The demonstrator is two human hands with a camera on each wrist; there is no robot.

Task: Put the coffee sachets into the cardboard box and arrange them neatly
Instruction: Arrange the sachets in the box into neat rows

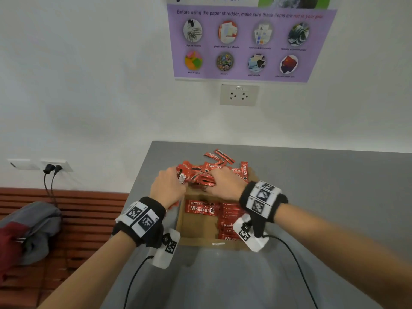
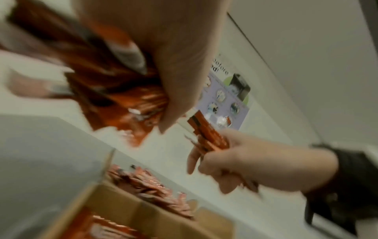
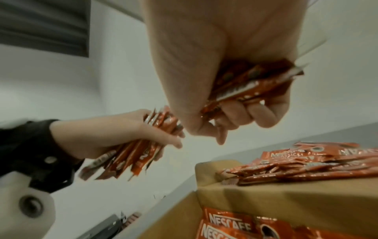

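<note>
Cardboard box [image 1: 198, 228] is sitting on the grey table [image 1: 323, 186], partly filled: sachet rows [image 1: 229, 216] are lining its right side. Left hand [image 1: 168, 186] and right hand [image 1: 225, 182] are each gripping a sachet bundle [image 3: 251, 84] above the box's far edge. Loose sachets [image 1: 219, 158] are lying beyond the box, still waiting. Wrists are hiding the box's near corners; motion blur is obscuring bundle counts.

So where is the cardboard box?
In the head view the cardboard box sits open on the grey table, just below both hands, with the loose sachet pile behind it.
</note>
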